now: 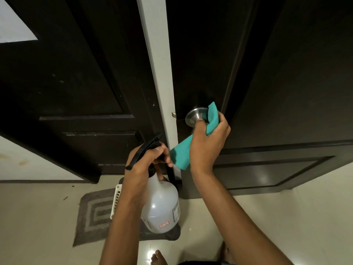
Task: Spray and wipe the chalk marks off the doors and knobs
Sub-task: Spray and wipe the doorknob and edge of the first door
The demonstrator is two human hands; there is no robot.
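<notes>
Two dark doors filled your view. The right door (277, 77) stood nearest you, the left door (63, 73) hung at an angle, and a white frame post (158, 73) ran between them. No chalk marks were plain on either panel from here; a few pale flecks on the left door were too small to call.

Below, pale floor tile (38, 217), with a grey mat (93, 213) and a white slatted basket (116, 201) beside your left forearm.

Your left hand (145, 165) was wrapped round the neck and black trigger head of the spray bottle (162, 205), fingers curled tight, bottle hanging upright, its nozzle toward the frame post.

Your right hand (208, 144) was clamped on the teal cloth (211, 119), which you pressed against the right side of the steel knob (194, 116) on the right door. The thumb lay near the knob's lower edge. The cloth's loose tail (180, 155) hung down, just beside your left knuckles.

Risks, as I judged them:
- Only one side of the knob was covered; the far side and rose plate could be skipped (easy to miss on a round surface).
- The dangling tail could catch the trigger or nozzle if the hands closed in.
- A squeeze now would likely wet the frame, not the knob.
- A turn of the knob while rubbing could unlatch the door and swing it away.
- Drips on tile near your bare foot (158, 258) meant a slip.
</notes>
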